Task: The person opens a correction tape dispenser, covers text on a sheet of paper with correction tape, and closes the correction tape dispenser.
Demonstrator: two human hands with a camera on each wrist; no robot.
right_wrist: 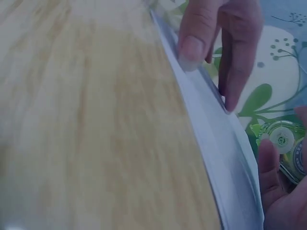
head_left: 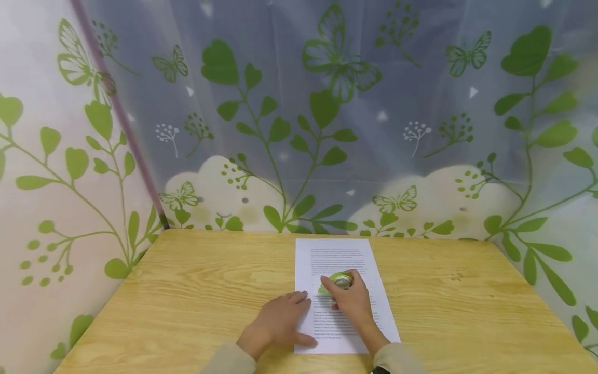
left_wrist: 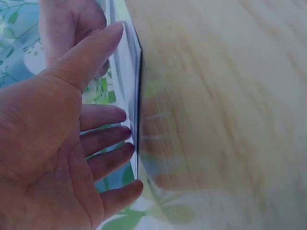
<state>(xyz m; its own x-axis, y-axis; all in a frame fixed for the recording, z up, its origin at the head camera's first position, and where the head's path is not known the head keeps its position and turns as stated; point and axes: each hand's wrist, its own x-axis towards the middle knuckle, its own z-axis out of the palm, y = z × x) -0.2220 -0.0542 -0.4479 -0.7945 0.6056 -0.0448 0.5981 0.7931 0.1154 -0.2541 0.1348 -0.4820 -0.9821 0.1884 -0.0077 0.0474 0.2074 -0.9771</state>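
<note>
A printed sheet of paper (head_left: 303, 259) lies on the wooden table, lines of text running down it. My right hand (head_left: 353, 301) pinches a green, clear-cased correction tape (head_left: 343, 282) between thumb and fingers, over the middle of the sheet. In the right wrist view the round reels of the correction tape (right_wrist: 280, 139) show beside the fingers. My left hand (head_left: 282, 317) rests at the sheet's left edge, thumb and fingers spread. In the left wrist view the left hand (left_wrist: 48, 139) has its fingertips along the paper's edge; whether the tape's tip touches the paper cannot be told.
The wooden table (head_left: 210, 280) extends to both sides of the sheet. Behind it hangs a blue curtain (head_left: 280, 104) printed with leaves and butterflies, and a pale curtain (head_left: 46, 208) stands on the left.
</note>
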